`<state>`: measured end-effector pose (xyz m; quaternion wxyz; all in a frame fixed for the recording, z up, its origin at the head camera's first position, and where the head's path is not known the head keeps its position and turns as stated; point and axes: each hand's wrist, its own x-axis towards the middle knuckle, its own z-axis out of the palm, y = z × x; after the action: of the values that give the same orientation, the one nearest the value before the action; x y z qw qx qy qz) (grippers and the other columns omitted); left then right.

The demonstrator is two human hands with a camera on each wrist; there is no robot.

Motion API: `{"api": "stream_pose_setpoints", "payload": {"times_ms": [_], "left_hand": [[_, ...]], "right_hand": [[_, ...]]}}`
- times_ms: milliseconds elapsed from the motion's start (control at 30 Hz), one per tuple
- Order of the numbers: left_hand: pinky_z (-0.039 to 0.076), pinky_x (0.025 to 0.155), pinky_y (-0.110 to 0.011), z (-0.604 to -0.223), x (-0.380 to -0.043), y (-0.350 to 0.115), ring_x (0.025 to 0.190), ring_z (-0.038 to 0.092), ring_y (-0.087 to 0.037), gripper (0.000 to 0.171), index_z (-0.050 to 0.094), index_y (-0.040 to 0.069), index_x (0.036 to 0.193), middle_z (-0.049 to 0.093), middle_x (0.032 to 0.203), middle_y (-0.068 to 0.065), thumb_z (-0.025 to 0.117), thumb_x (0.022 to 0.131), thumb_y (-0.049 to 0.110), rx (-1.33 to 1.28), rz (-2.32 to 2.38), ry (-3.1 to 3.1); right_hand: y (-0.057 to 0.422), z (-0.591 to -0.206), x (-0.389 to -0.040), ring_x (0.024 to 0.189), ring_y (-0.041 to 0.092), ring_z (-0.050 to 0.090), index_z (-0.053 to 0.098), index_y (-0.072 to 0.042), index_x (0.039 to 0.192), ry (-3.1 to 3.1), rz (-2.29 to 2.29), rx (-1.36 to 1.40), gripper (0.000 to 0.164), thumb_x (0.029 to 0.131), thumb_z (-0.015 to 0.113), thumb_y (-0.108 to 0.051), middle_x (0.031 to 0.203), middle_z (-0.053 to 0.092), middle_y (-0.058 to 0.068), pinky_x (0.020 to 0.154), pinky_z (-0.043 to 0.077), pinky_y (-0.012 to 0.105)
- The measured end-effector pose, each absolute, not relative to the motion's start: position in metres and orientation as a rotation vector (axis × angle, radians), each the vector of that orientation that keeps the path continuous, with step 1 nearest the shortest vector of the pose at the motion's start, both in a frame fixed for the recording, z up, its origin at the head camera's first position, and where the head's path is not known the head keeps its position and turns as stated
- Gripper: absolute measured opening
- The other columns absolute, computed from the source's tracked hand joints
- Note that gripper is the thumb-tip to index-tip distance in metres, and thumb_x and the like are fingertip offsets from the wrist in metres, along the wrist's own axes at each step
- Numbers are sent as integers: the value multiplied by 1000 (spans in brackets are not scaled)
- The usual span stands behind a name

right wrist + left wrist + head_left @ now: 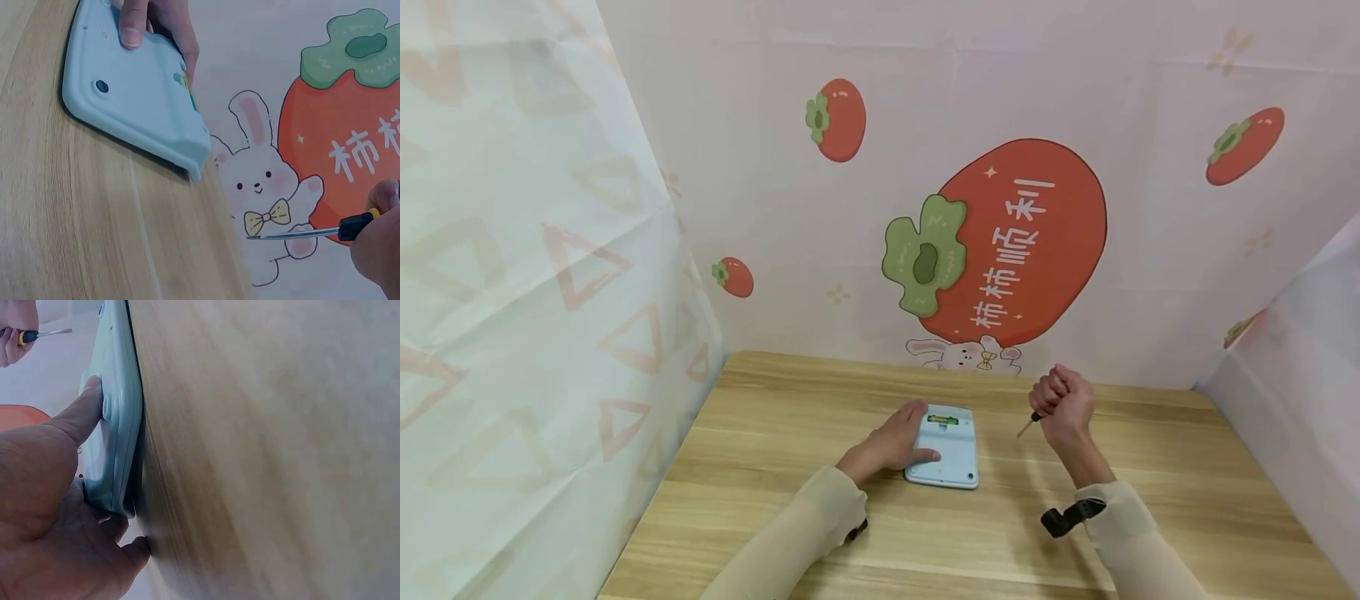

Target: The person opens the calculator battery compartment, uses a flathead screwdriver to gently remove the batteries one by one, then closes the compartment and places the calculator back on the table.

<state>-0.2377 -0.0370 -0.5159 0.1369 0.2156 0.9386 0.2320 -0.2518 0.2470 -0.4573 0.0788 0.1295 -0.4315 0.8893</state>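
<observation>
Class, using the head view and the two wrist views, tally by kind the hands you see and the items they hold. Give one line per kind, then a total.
Hands, left hand and right hand: 2
Screwdriver: 1
Pale blue device: 1
Total: 4

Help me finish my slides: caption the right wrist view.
The left hand holds a pale blue device on a wooden table while the right hand grips a screwdriver.
</observation>
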Motion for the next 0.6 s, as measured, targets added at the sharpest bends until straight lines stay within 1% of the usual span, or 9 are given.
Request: {"api": "stream_pose_setpoints", "payload": {"times_ms": [67,233,433,600], "left_hand": [[33,126,-49,-515,-237,-37,159,28,-29,93,26,6,167,26,174,-12,74,99,48,630,673,2718],[33,126,-50,-513,-237,-37,160,27,-30,94,26,6,167,25,174,-13,74,98,47,631,680,2714],[32,127,-48,-516,-237,-38,159,28,-30,95,25,5,167,25,174,-14,74,98,48,643,666,2719],[31,127,-48,-516,-237,-37,160,27,-30,95,24,5,167,24,174,-14,74,99,47,635,679,2713]], "right_hand": [[244,-458,-252,47,18,2,18,-11,61,-1309,2648,376,52,113,17,-8,56,10,1,45,-1,35],[235,-460,-253,46,19,3,19,-11,61,-1328,2653,378,53,114,18,-9,55,12,0,45,-1,36],[223,-464,-255,45,18,5,19,-11,61,-1296,2704,452,52,113,14,-9,55,11,1,44,1,35],[215,-465,-257,45,18,7,20,-12,61,-1323,2691,458,52,113,15,-9,55,13,1,44,3,34]]}}
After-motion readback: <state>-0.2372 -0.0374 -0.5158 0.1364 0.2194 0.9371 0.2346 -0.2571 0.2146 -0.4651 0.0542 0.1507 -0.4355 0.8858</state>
